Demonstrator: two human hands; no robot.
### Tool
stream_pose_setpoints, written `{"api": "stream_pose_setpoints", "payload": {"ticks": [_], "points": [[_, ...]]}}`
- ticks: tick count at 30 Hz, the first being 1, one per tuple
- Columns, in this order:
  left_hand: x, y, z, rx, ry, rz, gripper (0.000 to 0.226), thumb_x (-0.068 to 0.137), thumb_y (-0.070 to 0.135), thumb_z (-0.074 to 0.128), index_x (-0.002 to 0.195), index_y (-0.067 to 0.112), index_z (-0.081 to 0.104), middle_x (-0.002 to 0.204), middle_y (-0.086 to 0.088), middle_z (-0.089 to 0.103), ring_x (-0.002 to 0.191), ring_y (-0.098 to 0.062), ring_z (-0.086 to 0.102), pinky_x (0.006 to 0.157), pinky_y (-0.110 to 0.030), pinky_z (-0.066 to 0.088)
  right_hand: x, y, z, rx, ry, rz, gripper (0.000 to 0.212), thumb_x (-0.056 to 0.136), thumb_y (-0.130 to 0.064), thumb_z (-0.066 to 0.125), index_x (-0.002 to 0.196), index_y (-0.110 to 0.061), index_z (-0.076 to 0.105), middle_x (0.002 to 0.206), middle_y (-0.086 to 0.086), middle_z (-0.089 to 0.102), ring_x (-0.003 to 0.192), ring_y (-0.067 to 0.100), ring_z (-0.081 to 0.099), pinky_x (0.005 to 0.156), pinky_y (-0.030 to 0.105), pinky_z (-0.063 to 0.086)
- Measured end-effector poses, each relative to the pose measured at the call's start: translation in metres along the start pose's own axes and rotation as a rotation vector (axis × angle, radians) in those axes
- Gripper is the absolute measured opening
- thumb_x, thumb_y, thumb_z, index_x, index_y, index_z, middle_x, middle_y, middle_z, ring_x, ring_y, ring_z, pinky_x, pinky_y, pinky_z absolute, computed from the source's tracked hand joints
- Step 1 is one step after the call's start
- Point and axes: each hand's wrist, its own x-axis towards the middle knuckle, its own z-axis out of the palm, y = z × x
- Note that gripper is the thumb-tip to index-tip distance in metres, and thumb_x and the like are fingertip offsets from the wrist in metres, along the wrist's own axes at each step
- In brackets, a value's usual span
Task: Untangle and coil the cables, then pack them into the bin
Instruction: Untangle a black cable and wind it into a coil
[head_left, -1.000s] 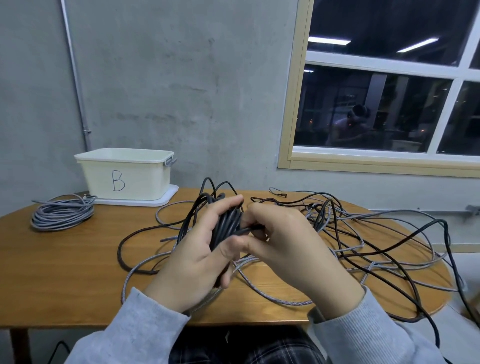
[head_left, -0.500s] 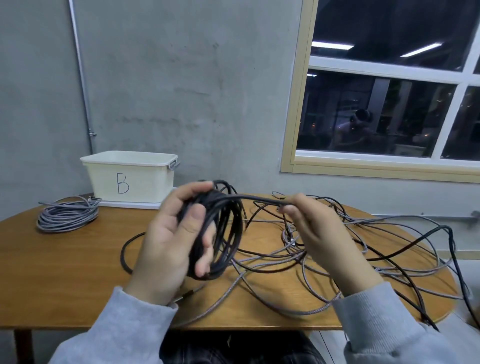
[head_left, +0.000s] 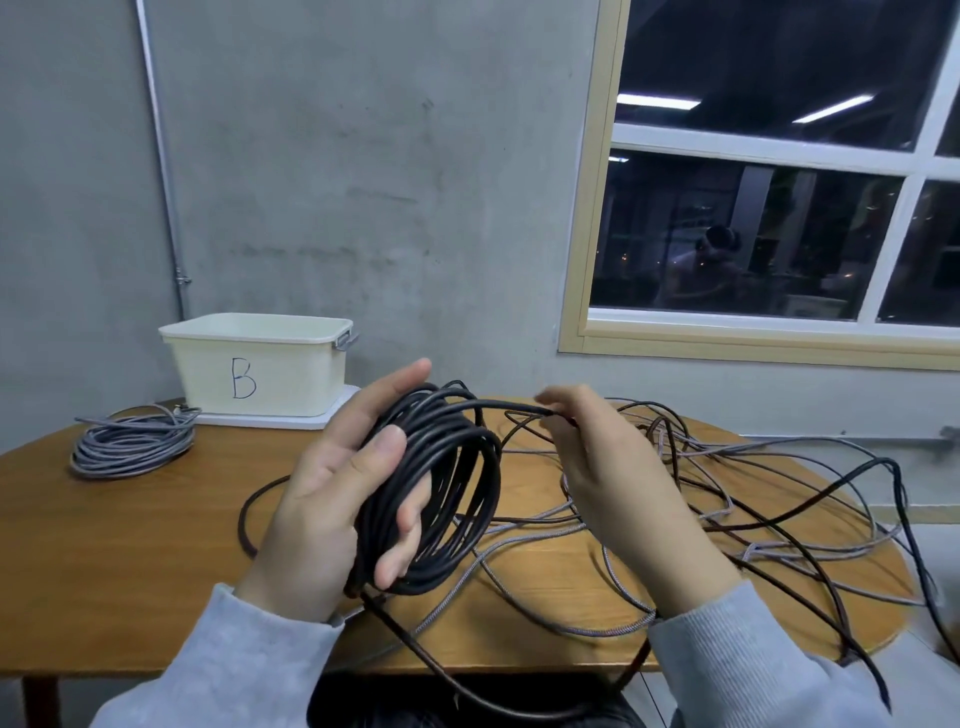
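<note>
Left hand (head_left: 337, 499) at centre frame, raised above the wooden table (head_left: 119, 561), gripping a black cable coil (head_left: 441, 493): thumb pressed across the near side of the loops, fingers curled through the middle of them, index finger extended upward toward 12 o'clock behind the coil. Coil held nearly upright, clear of the tabletop, several turns thick.

Right hand (head_left: 618, 483) at 3 o'clock of the coil, seen from the back, pinching a single black strand (head_left: 514, 410) leaving the top of the coil; fingertips slightly blurred, exact finger placement not resolvable. Grey sleeves (head_left: 753, 670) covering both forearms.

Free tail of the black cable (head_left: 415, 644) dropping from the base of the coil toward 6 o'clock, over the table's near edge.

Tangle of loose black and grey braided cables (head_left: 727, 514) spread across the right half of the table, from 3 to 5 o'clock of the hands, some strands hanging over the far right edge.

Cream bin (head_left: 260, 369) marked "B" at 10 o'clock, standing on a white lid or tray (head_left: 291, 420) at the back of the table, against the concrete wall (head_left: 363, 182). Coiled grey cable (head_left: 132, 447) lying flat on the table at 9 o'clock, just beside the bin and outside it.

Window (head_left: 753, 234) with pale frame at 2 o'clock, dark outside.
</note>
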Motion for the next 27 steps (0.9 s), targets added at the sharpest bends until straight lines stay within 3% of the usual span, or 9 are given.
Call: {"api": "stream_pose_setpoints", "payload": {"ticks": [4, 8, 13, 16, 19, 24, 27], "points": [[0.002, -0.002, 0.003, 0.015, -0.013, -0.019, 0.063, 0.066, 0.054, 0.079, 0.124, 0.037, 0.06, 0.05, -0.005, 0.043, 0.025, -0.011, 0.033, 0.035, -0.015, 0.034, -0.003, -0.016, 0.005, 0.067, -0.035, -0.136, 0.043, 0.099, -0.037, 0.027, 0.137, -0.029, 0.045, 0.112, -0.007, 0.056, 0.1, 0.014, 0.054, 0.08, 0.034, 0.047], [0.002, -0.008, 0.009, 0.07, -0.032, -0.035, 0.056, 0.068, 0.049, 0.079, 0.12, 0.038, 0.062, 0.049, -0.005, 0.044, 0.026, -0.01, 0.034, 0.032, -0.015, 0.034, -0.006, -0.029, 0.012, 0.203, -0.087, -0.178, 0.058, 0.095, -0.057, 0.018, 0.145, -0.031, 0.035, 0.118, -0.013, 0.045, 0.106, 0.004, 0.048, 0.086, 0.023, 0.041], [0.0, -0.013, 0.012, 0.053, -0.193, -0.04, 0.063, 0.074, 0.048, 0.078, 0.13, 0.037, 0.053, 0.06, 0.006, 0.059, 0.027, -0.008, 0.04, 0.035, -0.015, 0.036, -0.005, -0.029, 0.017, 0.286, -0.072, -0.158, 0.068, 0.087, -0.073, 0.009, 0.143, -0.039, 0.027, 0.13, -0.013, 0.047, 0.116, 0.004, 0.048, 0.093, 0.03, 0.044], [-0.001, -0.013, 0.016, -0.029, -0.339, -0.032, 0.059, 0.086, 0.032, 0.07, 0.138, 0.032, 0.043, 0.071, 0.014, 0.066, 0.033, 0.0, 0.047, 0.037, -0.016, 0.04, -0.001, -0.025, 0.016, 0.333, -0.082, -0.112, 0.085, 0.079, -0.083, 0.012, 0.137, -0.03, 0.045, 0.122, -0.009, 0.062, 0.113, 0.008, 0.056, 0.092, 0.038, 0.047], [-0.002, -0.015, 0.017, -0.118, -0.367, -0.075, 0.061, 0.085, 0.025, 0.073, 0.138, 0.032, 0.045, 0.058, 0.005, 0.057, 0.032, -0.001, 0.047, 0.039, -0.017, 0.043, 0.002, -0.026, 0.01, 0.31, -0.072, -0.121, 0.087, 0.077, -0.085, 0.013, 0.114, -0.023, 0.063, 0.096, -0.01, 0.069, 0.09, 0.009, 0.063, 0.076, 0.041, 0.05], [-0.002, -0.015, 0.014, -0.193, -0.458, -0.107, 0.063, 0.089, 0.008, 0.065, 0.143, 0.028, 0.04, 0.054, 0.002, 0.047, 0.034, -0.002, 0.049, 0.04, -0.018, 0.044, 0.001, -0.026, 0.005, 0.346, -0.1, -0.117, 0.087, 0.073, -0.089, 0.015, 0.117, -0.029, 0.061, 0.089, -0.021, 0.064, 0.086, 0.001, 0.062, 0.073, 0.027, 0.048], [-0.003, -0.013, 0.013, -0.228, -0.491, -0.126, 0.063, 0.089, 0.005, 0.062, 0.144, 0.026, 0.039, 0.052, 0.0, 0.039, 0.035, -0.002, 0.049, 0.04, -0.018, 0.044, 0.001, -0.027, 0.004, 0.341, -0.14, -0.109, 0.087, 0.07, -0.091, 0.016, 0.112, -0.031, 0.063, 0.087, -0.019, 0.065, 0.083, 0.002, 0.062, 0.072, 0.031, 0.048]]}}
